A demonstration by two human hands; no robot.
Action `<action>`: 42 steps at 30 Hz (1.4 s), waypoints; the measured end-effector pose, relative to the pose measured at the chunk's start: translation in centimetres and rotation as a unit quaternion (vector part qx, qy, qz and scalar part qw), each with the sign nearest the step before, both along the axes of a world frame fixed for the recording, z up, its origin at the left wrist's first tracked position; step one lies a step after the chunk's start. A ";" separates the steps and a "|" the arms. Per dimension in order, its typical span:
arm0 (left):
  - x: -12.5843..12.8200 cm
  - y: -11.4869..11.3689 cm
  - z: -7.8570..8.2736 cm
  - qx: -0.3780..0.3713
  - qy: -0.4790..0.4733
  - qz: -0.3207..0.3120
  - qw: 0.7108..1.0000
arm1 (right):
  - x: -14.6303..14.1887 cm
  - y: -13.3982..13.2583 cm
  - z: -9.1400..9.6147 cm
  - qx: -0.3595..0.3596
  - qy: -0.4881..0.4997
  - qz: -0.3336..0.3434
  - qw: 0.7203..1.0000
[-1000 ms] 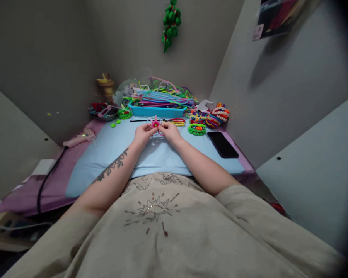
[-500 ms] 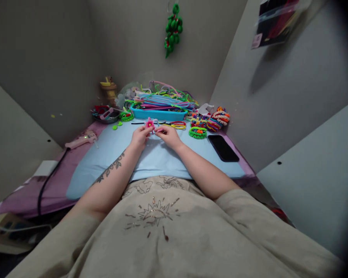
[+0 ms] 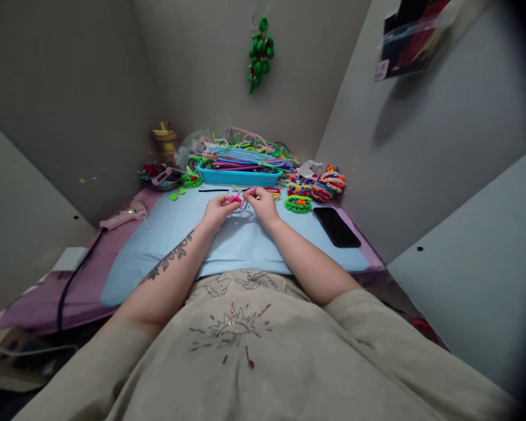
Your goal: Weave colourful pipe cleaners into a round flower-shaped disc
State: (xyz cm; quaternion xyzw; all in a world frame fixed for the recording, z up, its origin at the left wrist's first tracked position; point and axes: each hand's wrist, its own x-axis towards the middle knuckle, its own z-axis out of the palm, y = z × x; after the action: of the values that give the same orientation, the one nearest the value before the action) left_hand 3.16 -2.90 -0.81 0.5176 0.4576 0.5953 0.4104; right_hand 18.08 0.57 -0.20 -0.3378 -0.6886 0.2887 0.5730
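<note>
A small pink pipe-cleaner flower point(image 3: 235, 200) is pinched in my left hand point(image 3: 218, 211), above the blue mat point(image 3: 241, 245). My right hand point(image 3: 263, 206), close beside it, has thumb and forefinger closed on a pink pipe-cleaner piece point(image 3: 252, 191). Whether that piece joins the flower I cannot tell. A pale bluish strand hangs between and below the hands. Just behind my fingers lie a black pipe cleaner point(image 3: 213, 190) and scissors with red and yellow handles point(image 3: 275, 192).
A blue tray point(image 3: 239, 176) heaped with pipe cleaners stands at the back. On the right are a green fuzzy piece point(image 3: 298, 204), a colourful bundle point(image 3: 328, 186) and a phone point(image 3: 336, 227). A pink glue gun point(image 3: 125, 216) and a dark bowl point(image 3: 161, 180) sit on the left.
The flower has tipped from facing me to nearly edge-on and moved slightly right and down. My right hand has risen a little, its fingertips now higher with the pink piece.
</note>
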 end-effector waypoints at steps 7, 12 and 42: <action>0.4 -0.5 0.0 -0.013 0.024 -0.038 0.999 | -0.1 1.3 -1.0 -0.030 -0.008 -0.015 0.999; 0.6 -0.6 -0.1 0.000 0.040 -0.032 0.999 | -0.3 1.8 -1.4 -0.046 -0.021 -0.006 0.999; 0.2 -1.6 0.4 0.162 0.274 0.188 0.929 | -0.2 1.8 -1.3 -0.120 0.051 0.031 0.991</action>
State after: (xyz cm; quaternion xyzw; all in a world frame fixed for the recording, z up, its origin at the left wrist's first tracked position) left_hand 3.41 -4.51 -0.44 0.6242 0.5382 0.5631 0.0601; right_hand 17.91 2.32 -1.49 -0.3675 -0.6289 0.4037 0.5535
